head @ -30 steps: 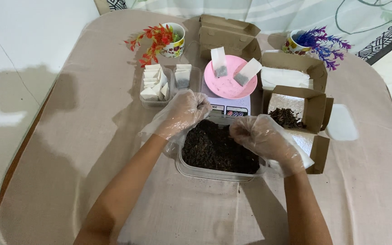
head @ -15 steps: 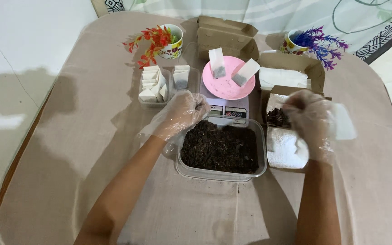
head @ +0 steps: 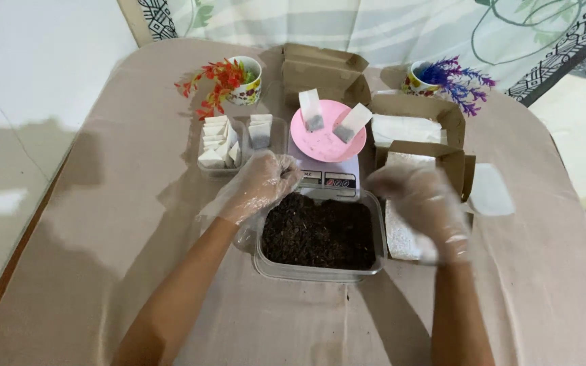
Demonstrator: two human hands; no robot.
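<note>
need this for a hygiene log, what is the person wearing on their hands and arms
Both the left hand and the right hand wear loose, clear disposable plastic gloves, thin and crinkled, baggy around the fingers and flaring open at the wrists. The forearms are bare: no sleeves, watch or bracelets show. No markings or print can be seen on the gloves.

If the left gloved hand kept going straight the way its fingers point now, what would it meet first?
Probably the digital scale: the left hand is curled just left of the scale's front, above the tub of dark loose tea. Its height above the table is unclear.
</note>
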